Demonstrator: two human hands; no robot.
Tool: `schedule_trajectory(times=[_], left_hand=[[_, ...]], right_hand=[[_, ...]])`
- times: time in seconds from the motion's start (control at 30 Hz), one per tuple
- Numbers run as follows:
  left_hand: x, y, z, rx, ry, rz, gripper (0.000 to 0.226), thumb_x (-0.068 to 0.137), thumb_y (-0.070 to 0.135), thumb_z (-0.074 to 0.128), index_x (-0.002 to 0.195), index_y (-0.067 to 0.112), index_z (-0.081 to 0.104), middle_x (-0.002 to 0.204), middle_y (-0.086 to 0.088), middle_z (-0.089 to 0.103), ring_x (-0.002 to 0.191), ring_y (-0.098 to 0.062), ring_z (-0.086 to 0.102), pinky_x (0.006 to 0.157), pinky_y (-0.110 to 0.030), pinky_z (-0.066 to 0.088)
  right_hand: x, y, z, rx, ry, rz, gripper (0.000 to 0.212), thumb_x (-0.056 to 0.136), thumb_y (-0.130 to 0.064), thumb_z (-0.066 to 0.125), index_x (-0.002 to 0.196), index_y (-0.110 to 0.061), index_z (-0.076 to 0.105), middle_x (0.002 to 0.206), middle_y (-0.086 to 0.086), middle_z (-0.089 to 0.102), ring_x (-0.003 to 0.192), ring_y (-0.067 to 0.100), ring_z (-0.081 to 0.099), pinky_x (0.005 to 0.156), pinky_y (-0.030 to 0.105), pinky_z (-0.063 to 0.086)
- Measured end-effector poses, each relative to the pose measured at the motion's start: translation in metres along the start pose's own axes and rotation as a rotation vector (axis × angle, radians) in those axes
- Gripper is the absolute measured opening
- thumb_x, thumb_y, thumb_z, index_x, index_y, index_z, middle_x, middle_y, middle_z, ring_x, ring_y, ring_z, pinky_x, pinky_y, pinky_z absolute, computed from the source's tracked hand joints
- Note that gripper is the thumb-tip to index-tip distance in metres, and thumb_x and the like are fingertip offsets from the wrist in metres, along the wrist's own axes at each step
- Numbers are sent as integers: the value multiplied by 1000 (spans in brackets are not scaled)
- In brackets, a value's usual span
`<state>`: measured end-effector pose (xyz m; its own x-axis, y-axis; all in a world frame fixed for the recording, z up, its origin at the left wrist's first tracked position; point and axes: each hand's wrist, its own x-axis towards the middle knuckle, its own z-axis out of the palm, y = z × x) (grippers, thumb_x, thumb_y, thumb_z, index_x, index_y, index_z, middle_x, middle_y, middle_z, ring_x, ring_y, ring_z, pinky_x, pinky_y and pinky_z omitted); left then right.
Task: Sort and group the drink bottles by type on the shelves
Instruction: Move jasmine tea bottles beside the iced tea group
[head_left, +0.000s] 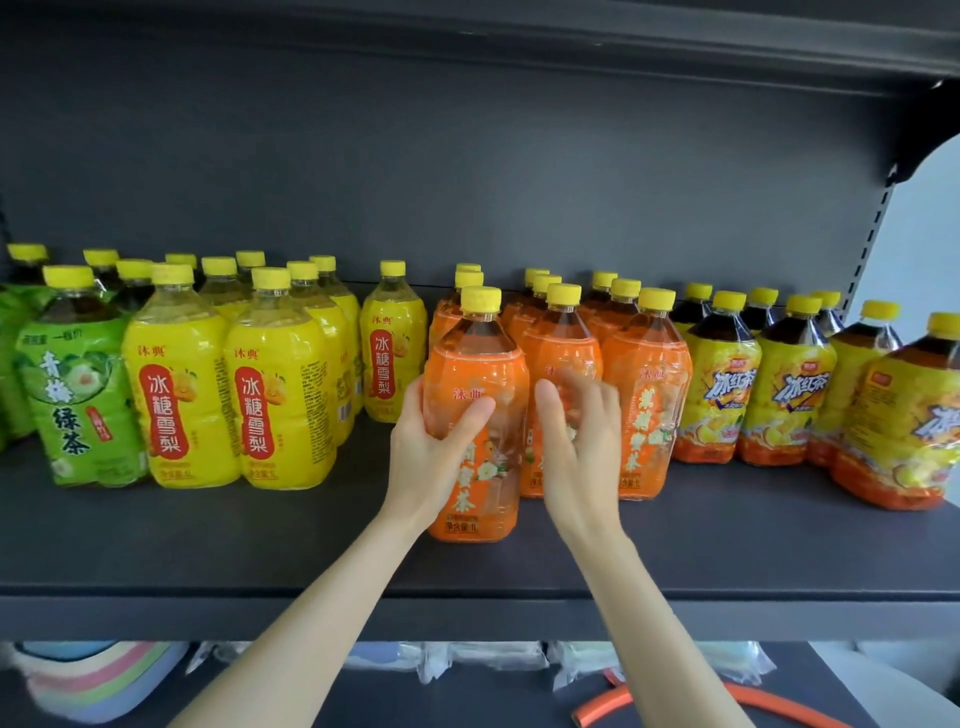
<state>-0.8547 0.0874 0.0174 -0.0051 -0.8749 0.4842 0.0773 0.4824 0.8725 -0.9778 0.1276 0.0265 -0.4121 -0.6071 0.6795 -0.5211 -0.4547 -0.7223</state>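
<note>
**A:** Well, what takes up most of the view?

**B:** A dark grey shelf (208, 545) with a matching back panel, and big drink bottles standing upright on it in clusters. From the left come the green-label bottles (78, 395), then the yellow-label bottles (182, 395), with one lone yellow bottle (392, 353) standing apart beside the next group.

**A:** And that next group?

**B:** The orange-label bottles (644, 395) are in the centre, in rows running back. To their right are the iced-tea bottles (784, 384), which have dark liquid and yellow wrappers. Every cap is yellow, whatever the label.

**A:** Anything lower down?

**B:** On the level below there is a stack of pastel bowls (93, 680) at the left, clear-wrapped packets (483, 660) in the middle and an orange hose (608, 701) at the right.

**A:** Where is the bottle being handled?

**B:** The front orange bottle (480, 343) stands on the shelf, forward of its own cluster and nearest the edge.

**A:** And the hands?

**B:** The left hand (431, 447) grips that bottle at mid-height, with the thumb across the label and the fingers wrapped round the far side. The right hand (576, 447) is just beside it, in front of the next orange bottle. Its fingers are spread apart and loosely bent (they are blurred, so I cannot tell whether they touch anything).
</note>
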Motion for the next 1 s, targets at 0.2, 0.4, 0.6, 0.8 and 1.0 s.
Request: schedule_trajectory(times=[0.2, 0.4, 0.6, 0.8, 1.0], left_hand=[[18, -7, 2, 30, 41, -25, 48, 71, 61, 65, 110, 43, 43, 110, 15, 58, 101, -5, 59, 84, -25, 50], [36, -26, 5, 165, 115, -6, 92, 56, 84, 54, 133, 37, 38, 140, 4, 45, 126, -17, 47, 102, -46, 44], [45, -30, 10, 150, 126, 20, 80, 71, 63, 58, 138, 26, 38, 118, 12, 53, 110, -9, 54, 94, -32, 47], [50, -35, 12, 167, 131, 53, 80, 71, 63, 57, 138, 23, 40, 117, 11, 54, 106, -8, 54, 86, -25, 45], [50, -36, 11, 193, 141, 89, 70, 71, 60, 55, 130, 23, 46, 113, 11, 56, 101, -5, 57, 83, -19, 45]], right_hand=[[42, 19, -7, -407, 32, -220, 63, 91, -53, 45, 145, -23, 37, 157, -2, 27, 147, 20, 11, 115, 44, 4], [50, 37, -4, -699, 29, -332, 69, 92, -60, 35, 149, -22, 29, 156, 3, 30, 147, 27, 11, 114, 36, -11], [51, 44, -1, -763, 56, -366, 69, 93, -60, 32, 149, -21, 28, 154, 4, 35, 145, 27, 17, 115, 43, -2], [52, 50, 2, -821, 81, -381, 68, 95, -60, 26, 149, -18, 26, 153, 7, 35, 145, 30, 19, 116, 50, 5], [51, 52, 3, -823, 82, -386, 68, 95, -60, 26, 149, -18, 24, 154, 7, 34, 146, 30, 18, 116, 51, 7]])
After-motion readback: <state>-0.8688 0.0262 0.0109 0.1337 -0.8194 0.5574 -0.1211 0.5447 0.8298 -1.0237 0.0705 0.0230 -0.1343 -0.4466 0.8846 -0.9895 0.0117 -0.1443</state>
